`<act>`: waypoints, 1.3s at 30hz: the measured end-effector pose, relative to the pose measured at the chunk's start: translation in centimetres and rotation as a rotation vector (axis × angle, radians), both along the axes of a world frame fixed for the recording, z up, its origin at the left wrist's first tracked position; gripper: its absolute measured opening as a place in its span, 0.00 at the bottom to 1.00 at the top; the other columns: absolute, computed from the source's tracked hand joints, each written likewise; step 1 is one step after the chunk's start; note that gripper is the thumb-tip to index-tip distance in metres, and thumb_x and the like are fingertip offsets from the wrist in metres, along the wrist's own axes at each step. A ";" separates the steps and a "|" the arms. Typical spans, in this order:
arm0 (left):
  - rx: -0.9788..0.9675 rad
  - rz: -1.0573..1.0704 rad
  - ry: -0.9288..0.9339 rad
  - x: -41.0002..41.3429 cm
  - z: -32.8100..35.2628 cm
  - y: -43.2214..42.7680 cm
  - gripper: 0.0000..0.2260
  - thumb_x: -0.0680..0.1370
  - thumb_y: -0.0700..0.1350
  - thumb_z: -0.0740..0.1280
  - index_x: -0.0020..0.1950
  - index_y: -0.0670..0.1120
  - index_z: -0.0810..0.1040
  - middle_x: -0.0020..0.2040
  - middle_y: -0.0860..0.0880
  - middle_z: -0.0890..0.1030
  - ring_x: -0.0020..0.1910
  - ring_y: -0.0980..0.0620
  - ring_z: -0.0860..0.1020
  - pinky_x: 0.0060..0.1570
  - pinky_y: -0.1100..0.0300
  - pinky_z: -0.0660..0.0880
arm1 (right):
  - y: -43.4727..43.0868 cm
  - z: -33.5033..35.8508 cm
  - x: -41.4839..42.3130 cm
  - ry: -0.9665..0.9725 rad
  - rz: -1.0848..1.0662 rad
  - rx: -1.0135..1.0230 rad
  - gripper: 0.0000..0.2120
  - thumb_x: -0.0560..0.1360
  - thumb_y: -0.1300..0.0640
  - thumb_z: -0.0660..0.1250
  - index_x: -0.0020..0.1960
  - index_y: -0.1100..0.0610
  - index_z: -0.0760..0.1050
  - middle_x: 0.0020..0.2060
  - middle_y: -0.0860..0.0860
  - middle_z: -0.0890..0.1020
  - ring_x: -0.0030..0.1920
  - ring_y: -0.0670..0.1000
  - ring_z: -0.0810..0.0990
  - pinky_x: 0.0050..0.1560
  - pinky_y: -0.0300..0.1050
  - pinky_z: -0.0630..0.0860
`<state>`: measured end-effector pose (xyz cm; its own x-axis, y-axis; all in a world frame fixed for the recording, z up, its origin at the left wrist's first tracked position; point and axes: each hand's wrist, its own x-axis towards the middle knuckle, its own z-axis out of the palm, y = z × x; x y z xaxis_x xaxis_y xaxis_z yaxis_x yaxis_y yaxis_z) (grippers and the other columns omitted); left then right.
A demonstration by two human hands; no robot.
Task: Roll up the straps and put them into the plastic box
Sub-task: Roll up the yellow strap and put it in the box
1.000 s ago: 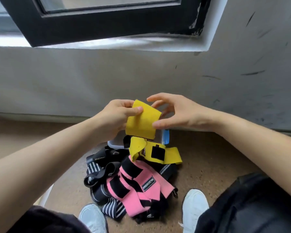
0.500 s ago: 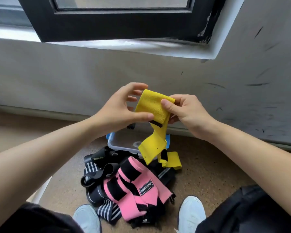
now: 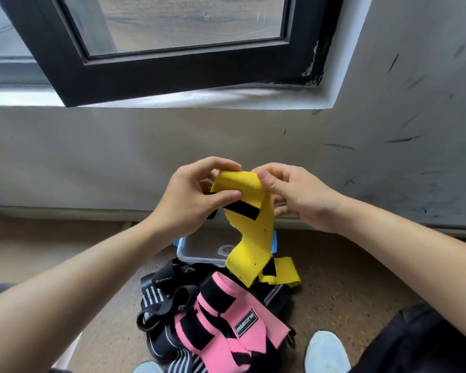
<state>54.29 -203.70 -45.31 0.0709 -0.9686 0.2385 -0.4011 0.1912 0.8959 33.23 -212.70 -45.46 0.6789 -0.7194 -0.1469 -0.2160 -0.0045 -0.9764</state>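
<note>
– Yellow strap (image 3: pixel 258 230), where is it?
– Head view: held up in the air above the plastic box (image 3: pixel 199 251). Its tail hangs down just behind the pile of pink and black straps (image 3: pixel 226 327) on the floor (image 3: pixel 347 278).
– And the 2 hands?
– Left hand (image 3: pixel 197 200) pinches the top end, fingers (image 3: pixel 226 196) curled round it. Right hand (image 3: pixel 299 195) pinches the same end from the other side, thumb on top.

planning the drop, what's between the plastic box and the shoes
A pile of pink and black straps on the floor, seen in the head view.
</note>
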 end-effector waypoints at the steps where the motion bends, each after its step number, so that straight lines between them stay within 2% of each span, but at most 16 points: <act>1: 0.017 0.034 0.032 -0.1 0.0 0.0 0.15 0.74 0.41 0.79 0.59 0.50 0.84 0.46 0.38 0.83 0.44 0.37 0.84 0.43 0.40 0.83 | 0.1 0.2 -0.1 -0.017 0.001 -0.076 0.21 0.77 0.46 0.69 0.67 0.52 0.75 0.54 0.55 0.84 0.47 0.53 0.87 0.43 0.47 0.84; 3: 0.066 0.115 0.110 -0.3 0.1 -0.1 0.13 0.74 0.42 0.78 0.57 0.50 0.85 0.47 0.37 0.84 0.43 0.36 0.83 0.41 0.41 0.82 | 0.3 0.3 -0.2 -0.044 0.005 -0.253 0.26 0.72 0.53 0.77 0.68 0.48 0.73 0.59 0.52 0.79 0.44 0.51 0.86 0.44 0.48 0.84; 5: 0.132 0.182 0.222 -0.5 0.2 -0.2 0.11 0.74 0.44 0.78 0.55 0.48 0.85 0.47 0.39 0.86 0.40 0.41 0.83 0.33 0.49 0.80 | 0.6 0.1 0.0 -0.011 0.015 -0.436 0.32 0.67 0.56 0.83 0.67 0.47 0.74 0.59 0.48 0.77 0.44 0.51 0.84 0.45 0.46 0.83; 7: 0.183 0.219 0.287 -0.7 0.3 -0.2 0.10 0.74 0.46 0.78 0.54 0.46 0.85 0.46 0.41 0.87 0.40 0.47 0.84 0.32 0.55 0.77 | 0.8 -0.2 0.2 0.032 -0.015 -0.567 0.30 0.67 0.54 0.83 0.65 0.45 0.74 0.57 0.44 0.78 0.48 0.51 0.81 0.45 0.45 0.82; 10: 0.220 0.220 0.327 -1.0 0.4 -0.2 0.11 0.75 0.48 0.77 0.53 0.44 0.84 0.44 0.41 0.86 0.39 0.48 0.82 0.34 0.56 0.77 | 0.6 -0.1 0.4 0.009 -0.092 -0.626 0.24 0.69 0.52 0.82 0.62 0.47 0.78 0.55 0.42 0.80 0.47 0.50 0.81 0.45 0.44 0.81; 12: 0.239 0.212 0.342 -1.2 0.5 -0.3 0.12 0.76 0.50 0.76 0.52 0.42 0.84 0.43 0.41 0.84 0.40 0.47 0.80 0.37 0.51 0.78 | 0.3 0.0 0.3 -0.021 -0.110 -0.615 0.21 0.70 0.53 0.81 0.61 0.49 0.80 0.50 0.46 0.82 0.44 0.52 0.81 0.45 0.46 0.82; 15: 0.299 0.156 0.371 -1.1 0.3 -0.4 0.19 0.75 0.56 0.76 0.49 0.40 0.83 0.43 0.39 0.81 0.43 0.43 0.79 0.47 0.38 0.79 | 0.1 0.4 0.2 -0.088 -0.113 -0.533 0.16 0.72 0.55 0.77 0.59 0.54 0.82 0.41 0.54 0.84 0.40 0.53 0.83 0.39 0.46 0.82; 18: 0.296 0.046 0.412 -0.9 0.4 -0.2 0.18 0.72 0.57 0.77 0.53 0.45 0.83 0.49 0.36 0.83 0.47 0.42 0.80 0.50 0.42 0.76 | 0.0 0.8 0.2 -0.101 -0.141 -0.430 0.13 0.73 0.53 0.74 0.55 0.56 0.83 0.39 0.55 0.86 0.38 0.51 0.84 0.33 0.48 0.82; 21: 0.220 -0.030 0.317 -0.6 0.9 0.1 0.19 0.71 0.47 0.80 0.61 0.50 0.83 0.52 0.44 0.86 0.51 0.44 0.85 0.53 0.49 0.82 | 0.0 1.1 0.4 -0.102 -0.158 -0.312 0.11 0.74 0.51 0.72 0.52 0.56 0.83 0.36 0.53 0.86 0.33 0.49 0.81 0.29 0.43 0.79; 23: 0.188 -0.049 0.218 -0.5 1.3 0.2 0.21 0.70 0.44 0.80 0.62 0.50 0.83 0.53 0.47 0.87 0.51 0.46 0.86 0.50 0.52 0.83 | 0.2 1.2 0.5 -0.108 -0.181 -0.237 0.07 0.76 0.54 0.71 0.50 0.58 0.83 0.33 0.50 0.84 0.29 0.46 0.78 0.27 0.39 0.77; 26: 0.137 -0.049 0.114 -0.3 1.4 0.3 0.19 0.72 0.39 0.79 0.61 0.48 0.83 0.51 0.47 0.87 0.50 0.42 0.86 0.46 0.46 0.85 | 0.5 1.5 0.6 -0.089 -0.191 -0.155 0.12 0.80 0.53 0.68 0.48 0.62 0.83 0.31 0.52 0.81 0.28 0.48 0.77 0.25 0.38 0.75; 27: 0.121 -0.040 0.126 -0.3 1.4 0.4 0.16 0.73 0.39 0.78 0.60 0.47 0.84 0.50 0.46 0.87 0.49 0.42 0.86 0.44 0.46 0.85 | 0.6 1.5 0.6 -0.074 -0.186 -0.138 0.16 0.81 0.50 0.67 0.48 0.63 0.83 0.30 0.53 0.80 0.28 0.48 0.77 0.25 0.38 0.75; 30: 0.125 0.001 0.225 -0.5 1.3 0.4 0.09 0.77 0.37 0.74 0.57 0.41 0.85 0.45 0.43 0.87 0.43 0.49 0.86 0.36 0.56 0.83 | 0.7 1.7 0.8 -0.057 -0.166 -0.075 0.21 0.81 0.48 0.65 0.48 0.67 0.81 0.28 0.51 0.77 0.27 0.48 0.76 0.25 0.38 0.75; 32: 0.161 0.028 0.272 -0.7 1.2 0.4 0.07 0.78 0.37 0.73 0.55 0.40 0.85 0.43 0.43 0.86 0.40 0.51 0.85 0.33 0.59 0.81 | 0.7 2.0 0.7 -0.046 -0.122 -0.103 0.21 0.81 0.48 0.65 0.52 0.68 0.81 0.32 0.54 0.78 0.27 0.47 0.76 0.25 0.38 0.75; 36: 0.236 0.044 0.329 -0.7 1.2 0.2 0.06 0.79 0.40 0.72 0.54 0.40 0.85 0.40 0.47 0.85 0.38 0.54 0.84 0.30 0.60 0.80 | 0.8 2.5 0.1 -0.008 -0.035 -0.239 0.12 0.80 0.55 0.69 0.61 0.58 0.79 0.36 0.56 0.80 0.26 0.43 0.74 0.23 0.38 0.72; 39: 0.276 0.008 0.325 -0.9 1.0 0.2 0.06 0.79 0.41 0.72 0.54 0.42 0.85 0.43 0.46 0.85 0.41 0.51 0.84 0.32 0.57 0.81 | 0.9 2.5 0.0 -0.055 -0.012 -0.208 0.10 0.80 0.60 0.69 0.61 0.59 0.80 0.44 0.61 0.82 0.31 0.46 0.77 0.22 0.40 0.74</act>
<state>53.43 -203.47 -44.30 0.1073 -0.9921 -0.0652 -0.0901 -0.0750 0.9931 33.21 -211.79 -42.98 0.6726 -0.7388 0.0424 -0.1636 -0.2044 -0.9651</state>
